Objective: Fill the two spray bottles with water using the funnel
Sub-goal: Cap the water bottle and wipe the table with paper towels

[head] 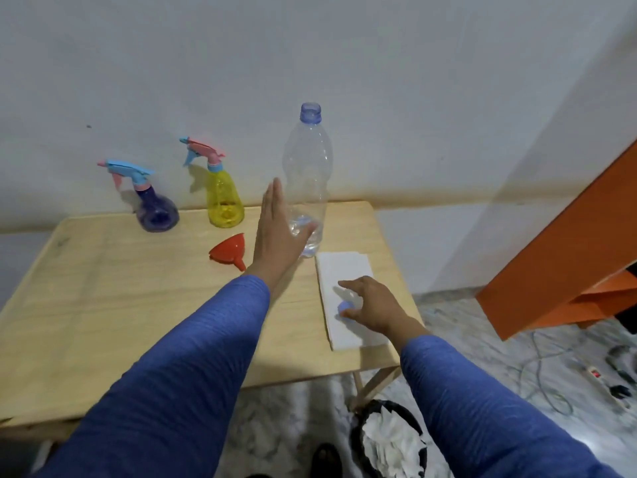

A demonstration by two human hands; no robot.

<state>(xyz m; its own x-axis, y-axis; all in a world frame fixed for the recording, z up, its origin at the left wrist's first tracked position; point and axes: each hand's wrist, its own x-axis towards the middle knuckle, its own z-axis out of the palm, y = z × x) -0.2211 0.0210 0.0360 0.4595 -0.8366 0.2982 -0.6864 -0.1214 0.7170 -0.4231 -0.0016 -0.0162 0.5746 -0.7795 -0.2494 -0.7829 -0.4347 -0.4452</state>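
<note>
A light wooden folding table (113,288) is standing against a pale wall, carrying everything here. Toward its far edge a purple spray bottle (157,212) and, to its right, a yellow spray bottle (224,198) are standing upright, both with their trigger heads on. Nearer, a red funnel (229,251) is lying on its side. To its right a tall clear water bottle (307,181) is standing uncapped, nearly empty. Just beside its base a white folded cloth (344,274) is lying flat, with the blue bottle cap (345,307) sitting on it.

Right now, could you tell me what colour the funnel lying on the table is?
The funnel is red-orange, seen in the head view.
</note>
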